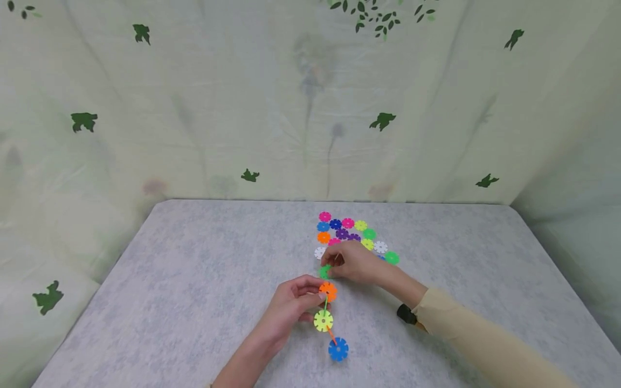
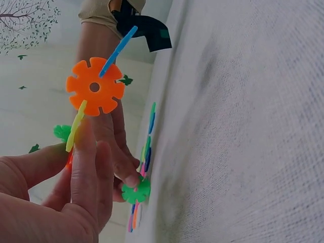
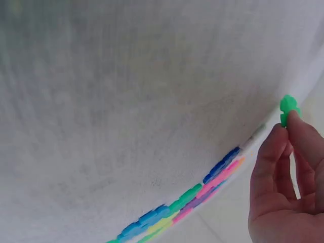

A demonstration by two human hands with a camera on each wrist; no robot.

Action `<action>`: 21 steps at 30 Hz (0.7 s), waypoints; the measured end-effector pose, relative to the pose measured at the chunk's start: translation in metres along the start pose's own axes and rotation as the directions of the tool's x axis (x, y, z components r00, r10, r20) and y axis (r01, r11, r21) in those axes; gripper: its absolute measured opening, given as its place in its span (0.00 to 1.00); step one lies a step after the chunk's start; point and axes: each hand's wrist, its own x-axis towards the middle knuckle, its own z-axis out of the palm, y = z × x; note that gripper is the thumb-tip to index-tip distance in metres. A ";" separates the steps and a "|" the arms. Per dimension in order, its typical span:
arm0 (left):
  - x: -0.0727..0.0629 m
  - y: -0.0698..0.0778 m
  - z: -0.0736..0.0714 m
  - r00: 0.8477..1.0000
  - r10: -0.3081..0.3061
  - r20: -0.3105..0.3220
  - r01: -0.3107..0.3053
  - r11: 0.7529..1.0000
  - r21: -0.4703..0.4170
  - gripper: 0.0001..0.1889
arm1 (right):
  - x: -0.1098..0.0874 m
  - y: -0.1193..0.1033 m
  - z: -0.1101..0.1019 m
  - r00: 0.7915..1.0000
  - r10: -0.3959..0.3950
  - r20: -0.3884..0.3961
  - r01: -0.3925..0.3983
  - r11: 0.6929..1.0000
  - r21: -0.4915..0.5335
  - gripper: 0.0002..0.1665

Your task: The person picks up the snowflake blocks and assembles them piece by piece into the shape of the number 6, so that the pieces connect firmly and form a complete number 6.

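My left hand (image 1: 290, 306) pinches a chain of slotted plastic snowflake discs near its top. In the head view the chain runs from an orange disc (image 1: 328, 290) through a yellow disc (image 1: 323, 321) to a blue disc (image 1: 338, 349) at the lower end, with edge-on green and orange discs linking them. The left wrist view shows another orange disc (image 2: 81, 96) of the chain face-on. Thumb and forefinger of my right hand (image 1: 356, 262) pinch a single green disc (image 3: 288, 105), just beyond the chain and apart from it. Fingers partly hide that disc in the head view.
Loose discs of several colours lie flat behind my right hand, among them a pink disc (image 1: 325, 216) and a white disc (image 1: 380, 247). They rest on a grey cloth-covered table (image 1: 194, 280). A leaf-patterned curtain (image 1: 218, 108) hangs along the table's back edge.
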 end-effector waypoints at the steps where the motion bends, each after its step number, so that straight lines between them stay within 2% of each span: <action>1: 0.000 0.000 0.000 1.000 -0.005 -0.006 0.005 1.000 0.005 0.15 | -0.003 0.000 -0.001 1.000 0.002 -0.005 -0.002 1.000 0.004 0.08; 6: 0.001 0.000 0.000 1.000 -0.021 -0.012 0.021 1.000 0.006 0.14 | -0.020 -0.001 -0.006 0.999 0.040 -0.032 -0.039 0.999 0.033 0.09; 13: 0.000 0.001 0.002 0.999 -0.041 0.008 0.041 0.999 -0.001 0.15 | -0.053 0.000 -0.007 0.988 0.110 -0.109 -0.101 0.991 0.090 0.10; 21: 0.001 0.002 0.007 0.998 -0.065 0.003 0.065 0.998 0.017 0.14 | -0.086 -0.014 -0.001 0.963 0.165 -0.212 -0.108 0.960 0.258 0.09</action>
